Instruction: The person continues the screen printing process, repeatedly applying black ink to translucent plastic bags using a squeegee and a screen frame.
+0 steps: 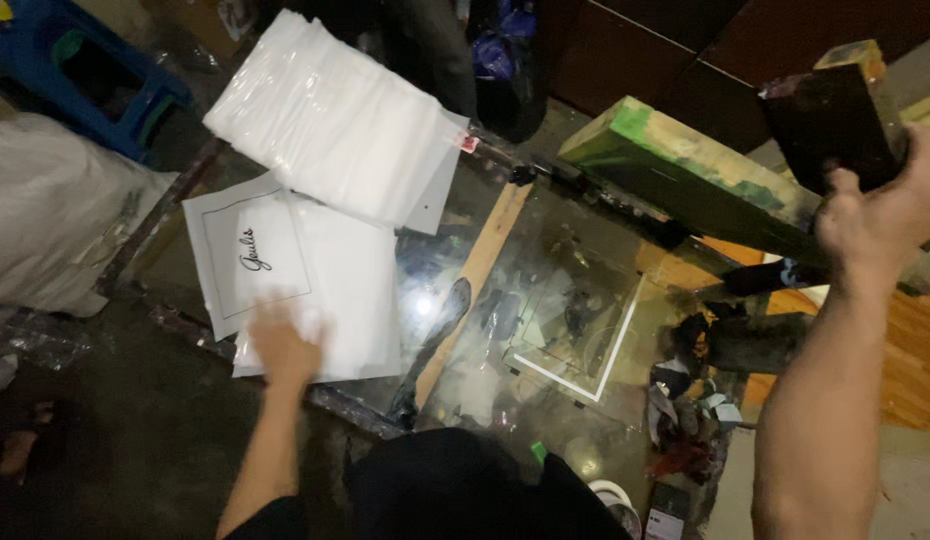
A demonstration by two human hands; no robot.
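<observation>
A: What is the left hand (283, 348) doing?
B: Lying flat, grip open, on flat white plastic bags (315, 285) on the glass surface (545, 300).
A: And the right hand (878, 215)?
B: Clasping a dark block handle (830, 120), raising the green-stained wooden frame (685, 170).

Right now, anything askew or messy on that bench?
Yes. The stack of clear bags lies skewed, overhanging the printed white sheets under the left hand. The glass tabletop is smeared with dark stains. Crumpled rags sit heaped at its right edge. The right hand holds the paint-streaked frame tilted up.
</observation>
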